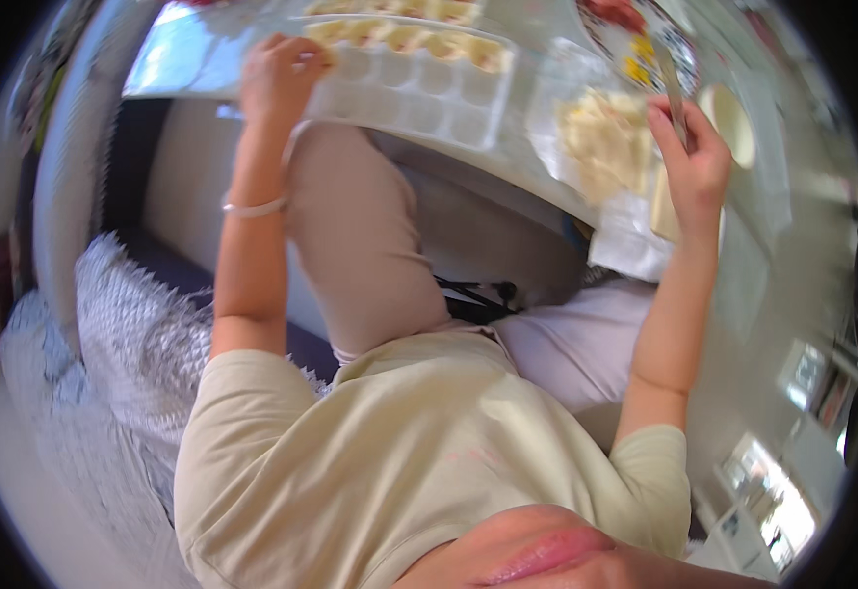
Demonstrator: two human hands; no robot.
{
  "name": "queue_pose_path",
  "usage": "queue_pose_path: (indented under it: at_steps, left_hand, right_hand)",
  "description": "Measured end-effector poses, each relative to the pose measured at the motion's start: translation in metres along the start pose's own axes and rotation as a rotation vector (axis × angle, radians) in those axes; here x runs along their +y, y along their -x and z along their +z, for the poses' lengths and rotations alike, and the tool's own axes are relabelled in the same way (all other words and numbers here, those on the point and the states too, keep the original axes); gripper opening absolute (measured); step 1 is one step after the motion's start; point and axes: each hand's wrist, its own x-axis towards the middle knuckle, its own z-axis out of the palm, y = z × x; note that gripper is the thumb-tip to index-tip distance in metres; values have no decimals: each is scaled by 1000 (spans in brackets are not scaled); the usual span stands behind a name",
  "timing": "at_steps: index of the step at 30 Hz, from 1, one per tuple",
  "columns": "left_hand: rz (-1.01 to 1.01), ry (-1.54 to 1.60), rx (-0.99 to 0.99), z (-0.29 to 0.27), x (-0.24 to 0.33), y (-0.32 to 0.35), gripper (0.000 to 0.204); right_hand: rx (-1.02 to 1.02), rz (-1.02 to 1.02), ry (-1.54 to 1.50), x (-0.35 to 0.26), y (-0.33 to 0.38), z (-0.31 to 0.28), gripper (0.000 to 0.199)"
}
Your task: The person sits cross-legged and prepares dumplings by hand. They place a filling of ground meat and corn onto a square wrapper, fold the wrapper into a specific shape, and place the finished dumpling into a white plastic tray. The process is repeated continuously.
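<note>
My left hand (286, 77) is over the left edge of a white compartment tray (493, 108), its fingers pinched together. What they hold, if anything, is too blurred to make out. Small pale filled dough pieces (439, 44) fill the tray's far row, while several nearer round compartments hold nothing. On the right, my right hand (694, 147) is closed around a slim metal utensil (671, 83); its far end reaches over a patterned plate (689, 49). Red filling (617, 14) and yellow bits (639, 61) lie on that plate. Pale dough wrappers (600, 137) rest left of my right hand.
Clear plastic packaging (635, 240) lies under and near the wrappers, reaching the table's front edge. A pale round dish (728, 123) stands just right of my right hand. More filled pieces (399, 9) sit beyond the tray. A fringed grey cushion (144, 334) is at my left.
</note>
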Motion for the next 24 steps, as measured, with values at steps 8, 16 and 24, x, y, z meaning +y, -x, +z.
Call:
queue_pose_path:
  at_steps: [8, 16, 24]
  left_hand:
    - [2, -37, 65, 3, -4, -3, 25]
    - [141, 638, 83, -16, 111, 24, 21]
    - [414, 928, -371, 31, 241, 67, 16]
  right_hand:
    - [15, 187, 221, 24, 23, -68, 22]
    - [-137, 268, 474, 33, 68, -64, 19]
    - [-85, 296, 401, 41, 69, -69, 19]
